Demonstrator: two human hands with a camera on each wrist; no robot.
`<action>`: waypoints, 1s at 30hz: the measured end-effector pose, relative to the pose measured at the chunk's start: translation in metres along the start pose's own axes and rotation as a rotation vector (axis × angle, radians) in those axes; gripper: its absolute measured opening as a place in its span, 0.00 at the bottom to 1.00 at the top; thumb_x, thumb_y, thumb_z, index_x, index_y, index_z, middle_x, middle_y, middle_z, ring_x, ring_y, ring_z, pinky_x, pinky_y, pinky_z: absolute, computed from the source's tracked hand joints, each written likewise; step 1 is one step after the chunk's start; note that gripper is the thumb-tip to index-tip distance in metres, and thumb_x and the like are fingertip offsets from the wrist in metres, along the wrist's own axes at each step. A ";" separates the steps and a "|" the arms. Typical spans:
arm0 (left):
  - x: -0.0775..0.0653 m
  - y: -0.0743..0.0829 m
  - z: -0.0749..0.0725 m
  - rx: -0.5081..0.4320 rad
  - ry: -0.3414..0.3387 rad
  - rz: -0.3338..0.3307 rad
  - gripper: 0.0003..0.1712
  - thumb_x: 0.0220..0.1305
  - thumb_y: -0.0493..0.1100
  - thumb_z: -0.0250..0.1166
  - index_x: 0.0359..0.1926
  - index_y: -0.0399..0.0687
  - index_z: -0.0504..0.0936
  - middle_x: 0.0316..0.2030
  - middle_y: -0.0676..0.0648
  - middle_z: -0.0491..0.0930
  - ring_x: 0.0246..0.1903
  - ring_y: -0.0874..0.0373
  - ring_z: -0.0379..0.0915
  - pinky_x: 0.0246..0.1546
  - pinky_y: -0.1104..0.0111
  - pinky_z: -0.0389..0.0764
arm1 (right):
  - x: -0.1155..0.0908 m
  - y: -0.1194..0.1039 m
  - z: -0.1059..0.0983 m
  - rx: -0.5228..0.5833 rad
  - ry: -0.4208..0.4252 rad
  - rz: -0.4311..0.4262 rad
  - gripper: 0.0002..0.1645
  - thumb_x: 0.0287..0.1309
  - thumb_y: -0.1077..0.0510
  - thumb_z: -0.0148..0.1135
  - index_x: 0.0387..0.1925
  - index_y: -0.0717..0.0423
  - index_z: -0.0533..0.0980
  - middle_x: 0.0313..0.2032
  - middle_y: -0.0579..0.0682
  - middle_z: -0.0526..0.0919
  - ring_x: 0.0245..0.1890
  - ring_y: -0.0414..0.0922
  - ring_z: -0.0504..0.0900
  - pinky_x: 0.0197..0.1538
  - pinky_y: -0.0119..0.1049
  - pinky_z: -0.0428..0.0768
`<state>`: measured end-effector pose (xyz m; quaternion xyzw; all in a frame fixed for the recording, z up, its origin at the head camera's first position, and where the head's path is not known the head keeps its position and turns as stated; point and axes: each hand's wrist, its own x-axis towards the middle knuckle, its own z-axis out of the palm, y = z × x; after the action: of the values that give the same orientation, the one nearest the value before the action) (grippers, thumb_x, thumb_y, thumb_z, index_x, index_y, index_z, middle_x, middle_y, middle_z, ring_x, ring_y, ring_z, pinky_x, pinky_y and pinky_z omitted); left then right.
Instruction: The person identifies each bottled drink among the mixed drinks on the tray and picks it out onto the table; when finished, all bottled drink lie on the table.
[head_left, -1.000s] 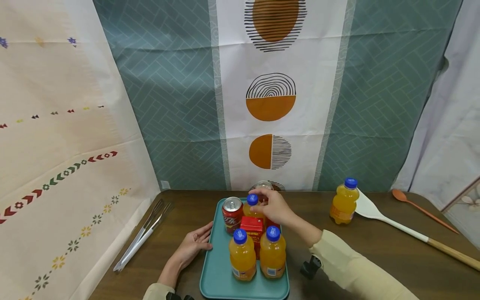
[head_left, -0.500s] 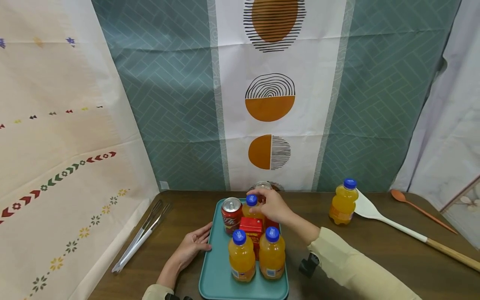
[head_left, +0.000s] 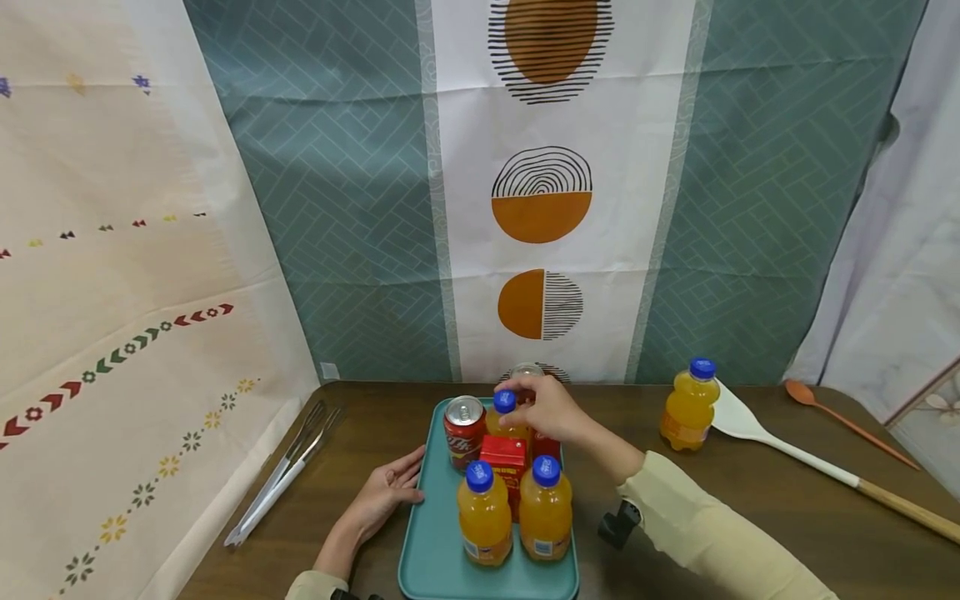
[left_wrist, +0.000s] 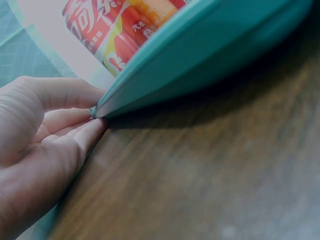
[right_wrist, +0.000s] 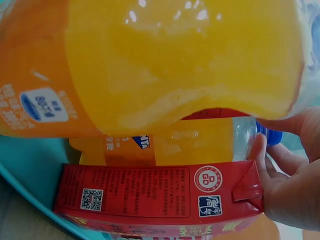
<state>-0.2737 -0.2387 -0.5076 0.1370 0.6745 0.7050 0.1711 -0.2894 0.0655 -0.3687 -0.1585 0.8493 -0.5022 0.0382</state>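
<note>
My left hand (head_left: 384,496) pinches the left rim of the teal tray (head_left: 438,542), thumb above and fingers below in the left wrist view. With its thumb and fingers round the neck and blue cap, my right hand (head_left: 553,410) grips an upright orange soda bottle (right_wrist: 195,146) at the tray's back. A red soda can (head_left: 464,433) stands left of that bottle. In front is a red drink carton (head_left: 504,467). Two more orange soda bottles, the left one (head_left: 485,518) and the right one (head_left: 546,517), stand nearest me. Another red item (head_left: 547,444) is mostly hidden.
A fourth-type view aside, an orange soda bottle (head_left: 688,408) stands at the right, beside a white spatula (head_left: 738,415) with a wooden handle. Beyond lies an orange spoon (head_left: 847,421). A whisk and tongs (head_left: 273,492) lie left. A silver can top (head_left: 527,369) shows behind my right hand.
</note>
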 end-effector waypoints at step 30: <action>0.000 -0.001 0.000 -0.004 0.000 0.011 0.48 0.57 0.25 0.61 0.74 0.28 0.47 0.75 0.30 0.45 0.74 0.39 0.40 0.63 0.76 0.70 | 0.001 -0.013 -0.015 0.107 -0.013 -0.066 0.25 0.53 0.58 0.70 0.54 0.60 0.78 0.49 0.59 0.83 0.47 0.51 0.85 0.53 0.44 0.85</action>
<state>-0.2736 -0.2388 -0.5088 0.1402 0.6723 0.7073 0.1673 -0.2911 0.0719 -0.3496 -0.1875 0.8151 -0.5470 0.0354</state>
